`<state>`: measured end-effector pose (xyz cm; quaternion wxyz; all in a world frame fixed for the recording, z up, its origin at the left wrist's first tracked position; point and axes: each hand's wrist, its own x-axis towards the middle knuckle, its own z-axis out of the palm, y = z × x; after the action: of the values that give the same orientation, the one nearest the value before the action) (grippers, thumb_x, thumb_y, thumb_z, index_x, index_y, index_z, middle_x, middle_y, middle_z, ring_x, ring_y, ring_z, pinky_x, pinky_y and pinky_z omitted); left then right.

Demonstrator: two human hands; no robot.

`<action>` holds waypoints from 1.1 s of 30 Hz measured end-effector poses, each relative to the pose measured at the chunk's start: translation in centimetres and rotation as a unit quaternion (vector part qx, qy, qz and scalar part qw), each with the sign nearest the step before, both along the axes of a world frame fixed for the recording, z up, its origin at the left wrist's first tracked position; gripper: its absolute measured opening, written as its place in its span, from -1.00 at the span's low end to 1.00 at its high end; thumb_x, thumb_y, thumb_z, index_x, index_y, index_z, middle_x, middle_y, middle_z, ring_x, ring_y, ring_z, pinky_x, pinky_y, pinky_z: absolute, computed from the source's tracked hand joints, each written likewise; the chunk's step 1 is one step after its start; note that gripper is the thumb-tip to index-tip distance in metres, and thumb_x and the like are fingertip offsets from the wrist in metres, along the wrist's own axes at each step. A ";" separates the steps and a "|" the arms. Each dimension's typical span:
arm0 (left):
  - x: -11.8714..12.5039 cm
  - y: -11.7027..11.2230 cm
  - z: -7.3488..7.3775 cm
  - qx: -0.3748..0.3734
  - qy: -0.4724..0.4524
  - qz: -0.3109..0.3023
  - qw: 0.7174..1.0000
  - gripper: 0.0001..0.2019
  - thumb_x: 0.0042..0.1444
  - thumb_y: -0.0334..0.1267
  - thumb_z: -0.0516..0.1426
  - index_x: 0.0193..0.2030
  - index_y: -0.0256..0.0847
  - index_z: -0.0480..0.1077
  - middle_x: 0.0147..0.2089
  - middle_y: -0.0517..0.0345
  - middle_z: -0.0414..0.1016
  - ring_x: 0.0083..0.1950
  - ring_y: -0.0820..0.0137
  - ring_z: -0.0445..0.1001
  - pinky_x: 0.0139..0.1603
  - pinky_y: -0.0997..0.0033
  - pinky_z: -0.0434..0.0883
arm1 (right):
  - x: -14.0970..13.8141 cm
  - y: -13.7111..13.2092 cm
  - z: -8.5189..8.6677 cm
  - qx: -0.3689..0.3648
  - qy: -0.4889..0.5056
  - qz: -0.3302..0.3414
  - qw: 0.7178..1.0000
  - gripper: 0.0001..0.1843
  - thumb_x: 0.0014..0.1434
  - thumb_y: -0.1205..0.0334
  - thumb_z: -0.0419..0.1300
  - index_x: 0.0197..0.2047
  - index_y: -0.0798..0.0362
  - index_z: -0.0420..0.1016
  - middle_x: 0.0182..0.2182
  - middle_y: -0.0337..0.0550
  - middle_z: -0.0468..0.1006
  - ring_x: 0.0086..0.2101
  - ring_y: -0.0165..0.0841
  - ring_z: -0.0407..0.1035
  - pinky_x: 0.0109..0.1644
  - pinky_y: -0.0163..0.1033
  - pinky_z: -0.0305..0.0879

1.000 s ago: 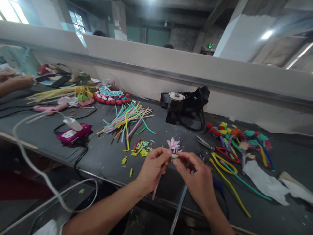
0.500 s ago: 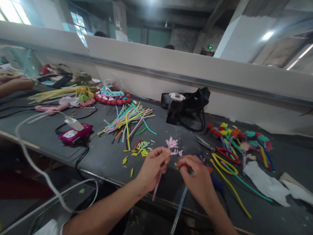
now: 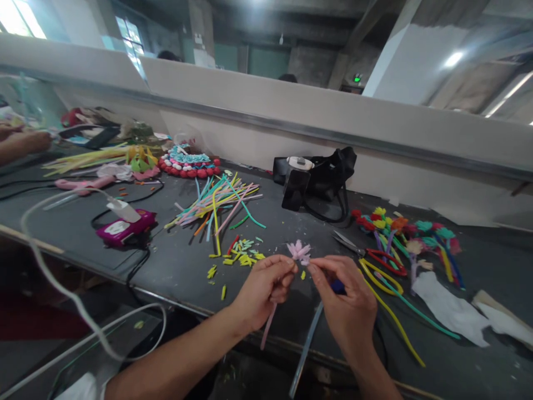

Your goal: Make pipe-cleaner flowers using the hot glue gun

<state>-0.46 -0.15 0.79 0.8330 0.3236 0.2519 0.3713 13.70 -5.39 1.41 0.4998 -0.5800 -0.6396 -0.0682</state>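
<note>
My left hand (image 3: 266,286) is closed in a pinch round the stem of a pink pipe-cleaner flower (image 3: 298,250). The stem's lower end (image 3: 268,329) hangs below my fist. Right at the flower's edge, my right hand (image 3: 345,294) pinches a small pink pipe-cleaner piece (image 3: 305,261), partly hidden by the fingertips. Beneath that hand, a dark blue tool (image 3: 338,286) shows in part. A clear glue stick (image 3: 307,347) reaches past the table edge there. One short yellow piece (image 3: 303,275) lies between my hands.
Cut yellow and green bits (image 3: 245,256) and a pile of pipe cleaners (image 3: 220,203) lie to the left. Red-handled scissors (image 3: 385,261), finished flowers (image 3: 403,228) and white cloth (image 3: 449,305) are right. A black bag (image 3: 333,178) stands behind. Another person's hand (image 3: 31,141) works far left.
My right hand has moved up and left to the flower, now pinching a pink piece that lay on the table. The flower has shifted slightly right and down.
</note>
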 end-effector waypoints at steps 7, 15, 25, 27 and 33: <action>0.0 -0.2 0.0 -0.002 -0.007 -0.004 1.000 -0.84 0.06 -0.25 0.22 -0.41 -0.32 0.40 -0.63 0.34 0.17 -0.69 0.69 -0.06 -0.66 0.55 -0.19 | 0.1 0.1 0.0 0.026 -0.040 -0.016 0.999 -0.93 0.20 0.26 0.26 -0.22 -0.07 0.54 -0.33 -0.22 0.44 -0.26 -0.36 0.34 -0.15 -0.21 0.26; 0.0 -0.5 0.1 0.006 -0.003 -0.015 1.000 -0.84 0.08 -0.25 0.20 -0.42 -0.31 0.40 -0.64 0.34 0.16 -0.70 0.68 -0.06 -0.65 0.54 -0.19 | 0.0 -0.1 0.2 0.031 -0.058 -0.039 0.997 -0.95 0.20 0.26 0.24 -0.25 -0.05 0.54 -0.36 -0.21 0.43 -0.28 -0.33 0.32 -0.16 -0.20 0.23; 0.1 -0.4 0.1 0.008 0.010 -0.022 1.000 -0.83 0.05 -0.23 0.22 -0.43 -0.30 0.39 -0.64 0.36 0.15 -0.70 0.68 -0.06 -0.65 0.53 -0.19 | 0.0 0.1 0.1 0.044 -0.069 -0.041 0.996 -0.98 0.20 0.28 0.25 -0.28 0.00 0.52 -0.38 -0.23 0.44 -0.29 -0.36 0.32 -0.16 -0.20 0.23; 0.1 -0.4 0.2 0.005 0.014 -0.025 1.000 -0.82 0.03 -0.22 0.22 -0.43 -0.30 0.39 -0.65 0.36 0.15 -0.69 0.69 -0.07 -0.64 0.53 -0.20 | 0.0 0.1 0.1 0.047 -0.066 -0.042 0.996 -0.99 0.19 0.28 0.25 -0.29 0.00 0.52 -0.38 -0.22 0.43 -0.29 -0.36 0.32 -0.16 -0.21 0.23; 0.0 -0.6 0.4 0.005 0.012 -0.032 0.999 -0.83 0.05 -0.23 0.21 -0.43 -0.30 0.39 -0.64 0.37 0.13 -0.69 0.70 -0.11 -0.63 0.52 -0.20 | 0.0 0.2 0.0 0.054 -0.066 -0.041 0.996 -0.98 0.19 0.29 0.25 -0.30 0.02 0.51 -0.39 -0.21 0.43 -0.29 -0.35 0.31 -0.17 -0.20 0.23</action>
<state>-0.45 -0.72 1.19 0.8399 0.3402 0.2496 0.3414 13.71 -5.21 1.38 0.4844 -0.5718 -0.6423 -0.1609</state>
